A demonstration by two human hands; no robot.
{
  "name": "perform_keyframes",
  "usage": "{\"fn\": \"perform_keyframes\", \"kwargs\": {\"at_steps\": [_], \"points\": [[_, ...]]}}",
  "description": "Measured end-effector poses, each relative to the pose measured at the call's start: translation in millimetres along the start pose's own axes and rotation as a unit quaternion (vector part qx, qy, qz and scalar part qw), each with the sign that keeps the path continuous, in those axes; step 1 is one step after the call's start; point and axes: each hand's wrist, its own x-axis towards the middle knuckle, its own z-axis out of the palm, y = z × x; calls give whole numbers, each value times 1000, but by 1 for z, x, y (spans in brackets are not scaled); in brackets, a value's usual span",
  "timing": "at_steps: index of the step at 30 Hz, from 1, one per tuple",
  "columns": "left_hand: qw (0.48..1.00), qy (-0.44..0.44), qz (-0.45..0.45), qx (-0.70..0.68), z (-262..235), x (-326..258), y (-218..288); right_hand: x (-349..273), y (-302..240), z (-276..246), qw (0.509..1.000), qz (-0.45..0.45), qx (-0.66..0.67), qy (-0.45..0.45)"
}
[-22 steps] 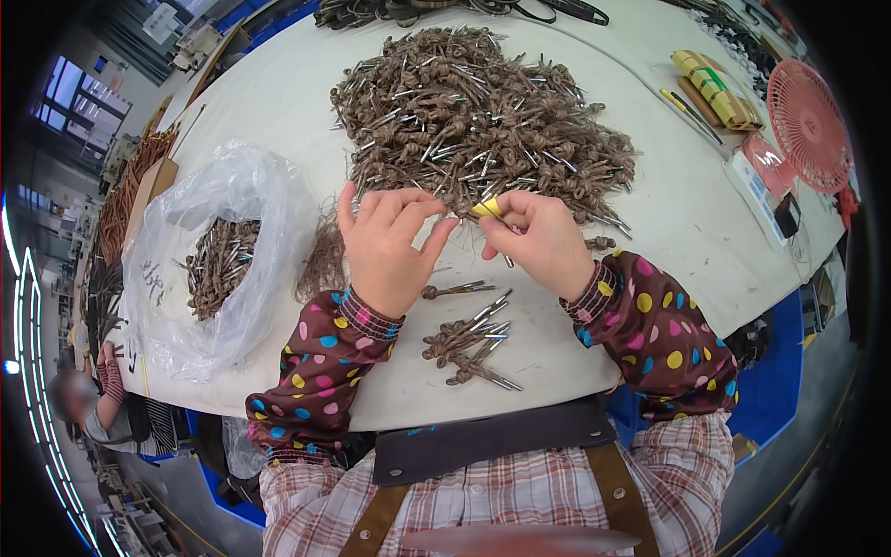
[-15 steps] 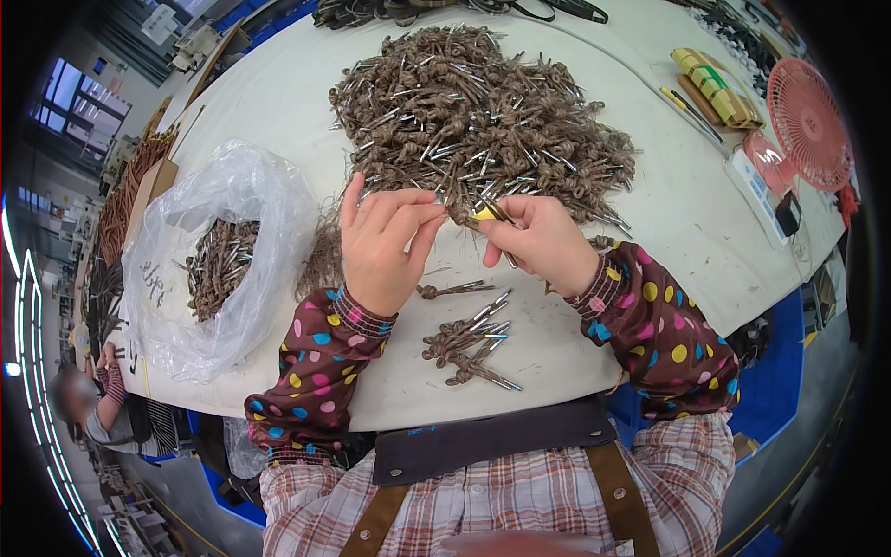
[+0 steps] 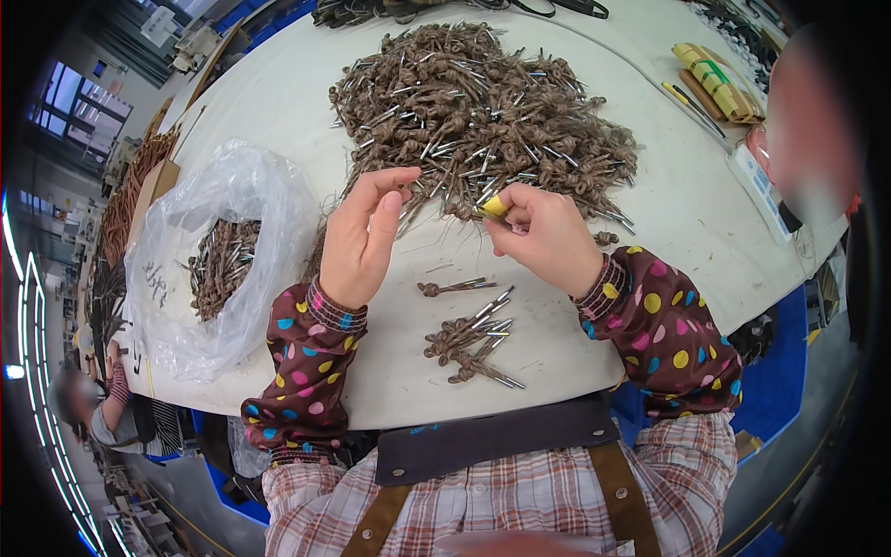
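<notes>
My left hand (image 3: 360, 237) is raised over the table with its thumb and fingers apart, and nothing shows in it. My right hand (image 3: 548, 232) is closed around small yellow-and-metal thread snips (image 3: 495, 206), mostly hidden by the fingers. Both hands are at the near edge of a large heap of brown knotted cords with metal tips (image 3: 473, 111). Nearer to me, a small group of the same knotted cords (image 3: 469, 343) lies on the table, with a single knotted cord (image 3: 450, 288) just beyond it.
A clear plastic bag (image 3: 269, 195) holding more knotted cords stands at the left. At the right are yellow-wrapped bundles (image 3: 715, 84), a white device (image 3: 756, 190) and a blurred pink object (image 3: 812, 121). Blue bins sit below the table's edge. Another person sits far left.
My left hand has drawn away from the right hand, leftward and toward me, and its fingers have parted. My right hand has turned slightly, hiding more of the snips.
</notes>
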Motion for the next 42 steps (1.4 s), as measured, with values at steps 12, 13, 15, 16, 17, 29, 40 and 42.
{"fn": "perform_keyframes", "kwargs": {"at_steps": [12,13,15,16,17,29,40,42], "points": [[895,85,282,335,29,-6,-12,-1,-12,-1,998,43,39,15],[895,85,282,335,27,-5,-13,-1,-10,-2,998,48,47,3],[879,73,307,357,24,-4,-13,0,-8,-5,997,54,54,-9],[879,73,307,356,22,-3,-13,1,-7,-6,994,65,82,-38],[885,71,309,341,20,-1,-12,2,-7,-7,989,75,110,-68],[997,-50,19,51,13,-8,4,4,-9,-9,979,125,130,-98],[881,27,321,348,14,0,-9,3,-10,-11,982,128,105,-96],[899,8,319,301,16,3,-6,4,-10,-11,980,134,108,-102]]}}
